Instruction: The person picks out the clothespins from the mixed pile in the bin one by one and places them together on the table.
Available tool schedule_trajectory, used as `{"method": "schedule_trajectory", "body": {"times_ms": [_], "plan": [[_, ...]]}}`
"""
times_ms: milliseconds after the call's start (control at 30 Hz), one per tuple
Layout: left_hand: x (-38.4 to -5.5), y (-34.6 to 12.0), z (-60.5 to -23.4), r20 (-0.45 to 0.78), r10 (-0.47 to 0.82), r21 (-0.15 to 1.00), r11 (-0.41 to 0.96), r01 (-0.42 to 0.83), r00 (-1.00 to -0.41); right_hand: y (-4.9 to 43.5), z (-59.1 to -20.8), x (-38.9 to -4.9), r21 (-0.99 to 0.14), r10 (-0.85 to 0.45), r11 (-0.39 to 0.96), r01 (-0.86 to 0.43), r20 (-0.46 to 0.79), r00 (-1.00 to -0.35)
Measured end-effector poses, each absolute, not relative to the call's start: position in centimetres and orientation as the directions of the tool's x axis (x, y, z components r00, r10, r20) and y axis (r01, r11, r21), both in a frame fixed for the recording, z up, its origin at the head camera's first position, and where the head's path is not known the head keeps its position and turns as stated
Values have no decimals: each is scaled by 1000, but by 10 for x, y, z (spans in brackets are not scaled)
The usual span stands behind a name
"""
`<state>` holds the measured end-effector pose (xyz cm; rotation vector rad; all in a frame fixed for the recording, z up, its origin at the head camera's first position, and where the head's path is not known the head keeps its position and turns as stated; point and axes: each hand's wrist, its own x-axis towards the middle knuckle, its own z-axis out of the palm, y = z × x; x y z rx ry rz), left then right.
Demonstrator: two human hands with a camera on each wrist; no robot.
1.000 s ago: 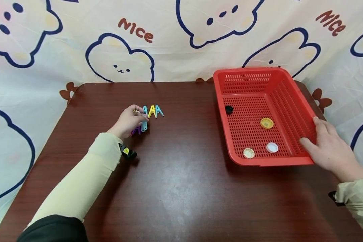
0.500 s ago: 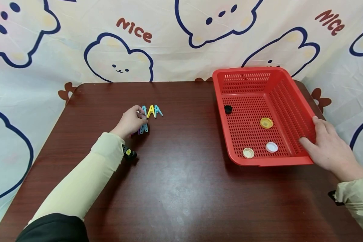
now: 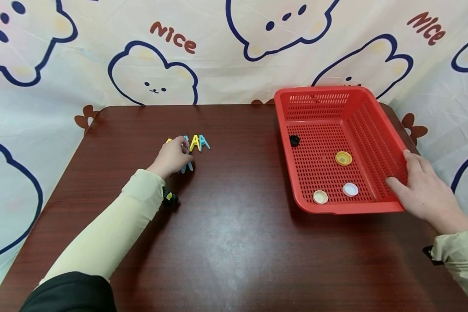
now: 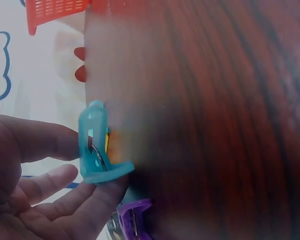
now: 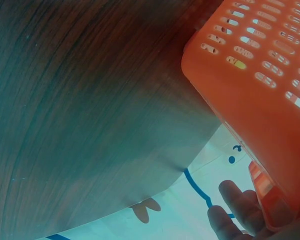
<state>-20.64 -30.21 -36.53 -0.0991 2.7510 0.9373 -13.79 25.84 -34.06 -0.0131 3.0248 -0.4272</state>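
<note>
My left hand (image 3: pixel 171 157) is over the left part of the table, pinching a light-blue clothespin (image 4: pixel 93 142) between thumb and fingers. Just past the fingertips stand a yellow clothespin (image 3: pixel 195 143) and a blue clothespin (image 3: pixel 204 143); another blue one is partly behind the fingers. Below the hand in the left wrist view is a purple clothespin (image 4: pixel 135 220). A red plastic basket (image 3: pixel 347 209) sits on the right, its near right corner gripped by my right hand (image 3: pixel 427 188), thumb over the rim. The fingers on the basket's outer side are mostly hidden in the head view.
The basket holds a black cap (image 3: pixel 294 141), a yellow cap (image 3: pixel 343 158), a white cap (image 3: pixel 350 189) and a cream cap (image 3: pixel 320 197). Brown wooden table (image 3: pixel 226 251) lies between the hands. A printed cloth (image 3: pixel 226 82) hangs behind its far edge.
My left hand has shifted slightly to the right among the clothespins, and a yellow one now shows behind its knuckles. The right hand and the basket have stayed in place.
</note>
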Motion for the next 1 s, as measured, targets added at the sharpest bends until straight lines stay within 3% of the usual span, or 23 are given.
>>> {"method": "schedule_trajectory", "body": {"times_ms": [200,567,1000], "plan": [[-199,-303,-358,-234,8,550,826,-126,-972,256,-341,-141,-283,-37,959,-11,-87,-996],[-172,-325,-295,-85,-149,683,712,-166,-985,257,-342,-145,-286,-34,958,-4,-100,-994],[-153,-318,-321,-171,-95,699,690,-188,-981,276,-357,-138,-356,-82,934,-31,-131,-988]]}}
